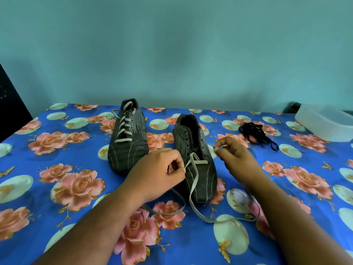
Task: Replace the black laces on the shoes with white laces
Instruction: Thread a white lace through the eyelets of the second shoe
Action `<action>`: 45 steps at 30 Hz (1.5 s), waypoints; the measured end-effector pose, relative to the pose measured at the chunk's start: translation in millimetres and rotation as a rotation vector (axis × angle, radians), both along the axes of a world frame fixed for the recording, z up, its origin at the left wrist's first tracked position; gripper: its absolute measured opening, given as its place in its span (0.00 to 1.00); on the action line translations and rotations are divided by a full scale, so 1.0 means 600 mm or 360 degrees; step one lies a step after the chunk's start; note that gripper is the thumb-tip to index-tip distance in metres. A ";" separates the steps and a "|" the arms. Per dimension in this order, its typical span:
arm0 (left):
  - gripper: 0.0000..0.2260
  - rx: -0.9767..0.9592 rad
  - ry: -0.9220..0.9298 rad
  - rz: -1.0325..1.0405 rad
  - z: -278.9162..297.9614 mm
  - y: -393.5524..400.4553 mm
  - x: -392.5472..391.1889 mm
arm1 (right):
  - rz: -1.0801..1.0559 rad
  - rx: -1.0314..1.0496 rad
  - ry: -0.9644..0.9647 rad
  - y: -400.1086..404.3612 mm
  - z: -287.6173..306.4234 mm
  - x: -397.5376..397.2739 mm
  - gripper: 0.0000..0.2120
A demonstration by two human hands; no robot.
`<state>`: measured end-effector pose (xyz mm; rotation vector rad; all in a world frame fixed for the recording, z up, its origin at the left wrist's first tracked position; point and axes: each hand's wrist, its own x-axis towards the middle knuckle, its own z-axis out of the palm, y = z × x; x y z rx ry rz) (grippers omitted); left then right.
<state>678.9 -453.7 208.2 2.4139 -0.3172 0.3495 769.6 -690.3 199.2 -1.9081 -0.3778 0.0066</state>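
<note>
The white lace [193, 180], soft, limp and light, is being threaded through the lowest eyelets of the right-hand shoe [194, 159]. 1 strand is being pinched by the left hand [158, 169], its stiff tip by the right hand [232, 152]; gripping near the tips is judged best.

A surface covered by a blue floral cloth [57, 188] is seen. Two dark striped shoes [128, 136] [196, 165] are set mid-surface; black laces [256, 133] and a white container [324, 124] are placed far right.
</note>
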 end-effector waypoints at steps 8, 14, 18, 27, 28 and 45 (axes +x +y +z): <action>0.14 -0.0161 -0.0097 0.0049 -0.012 -0.001 0.013 | -0.0068 -0.0227 -0.0606 0.031 0.006 -0.025 0.05; 0.06 -0.0269 -0.0091 0.0223 -0.029 -0.013 0.034 | -0.0038 -0.0599 -0.0779 0.042 0.005 -0.028 0.04; 0.08 -0.0372 -0.0015 0.0249 -0.032 -0.016 0.035 | -0.0170 -0.0743 -0.0868 0.045 0.008 -0.034 0.03; 0.07 -0.0306 -0.0036 0.0261 -0.033 -0.017 0.032 | -0.0175 -0.0851 -0.1027 0.058 0.008 -0.033 0.02; 0.08 -0.0295 -0.0040 0.0265 -0.034 -0.017 0.032 | -0.0161 -0.0855 -0.1024 0.057 0.007 -0.032 0.02; 0.11 -0.0372 -0.0125 0.0234 -0.033 -0.011 0.034 | -0.0090 -0.0408 -0.0551 0.064 -0.020 -0.024 0.07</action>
